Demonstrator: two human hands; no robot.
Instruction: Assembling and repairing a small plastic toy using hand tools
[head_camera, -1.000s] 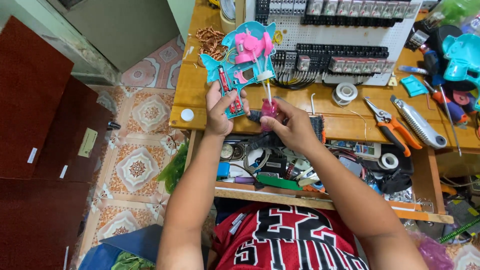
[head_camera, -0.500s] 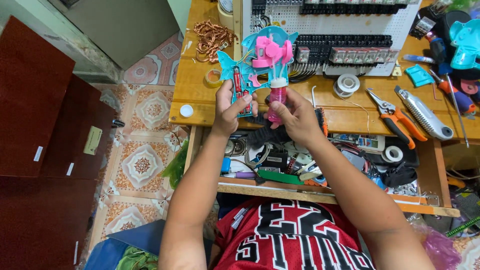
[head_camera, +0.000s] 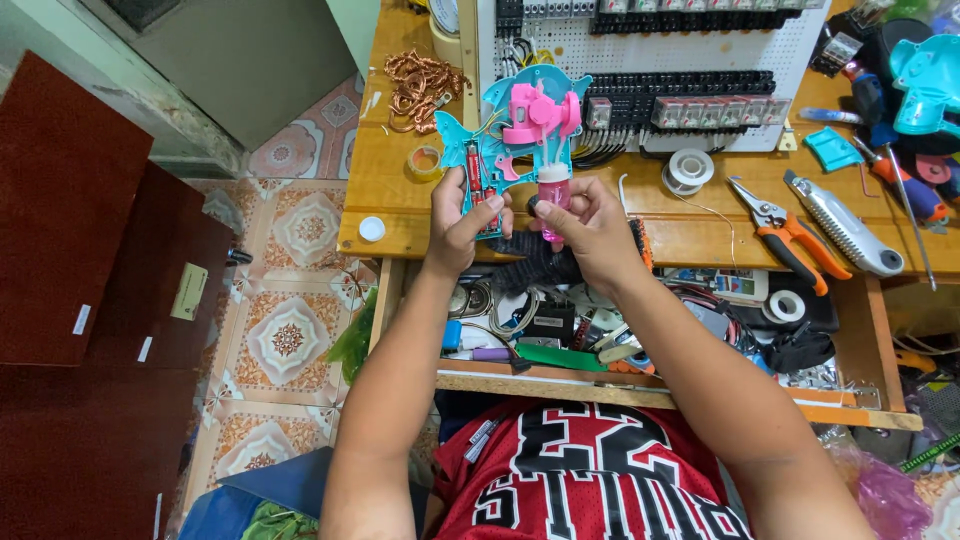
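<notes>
Nearest me, my left hand (head_camera: 462, 222) grips the left edge of the opened teal toy shell (head_camera: 505, 140), fingers closed on it. My right hand (head_camera: 592, 225) pinches the pink bottle (head_camera: 553, 192) under its pink mechanism (head_camera: 540, 112). The toy is raised above the wooden table (head_camera: 390, 200); orange-handled pliers (head_camera: 790, 235) lie right, copper wire coils (head_camera: 418, 82) far left.
</notes>
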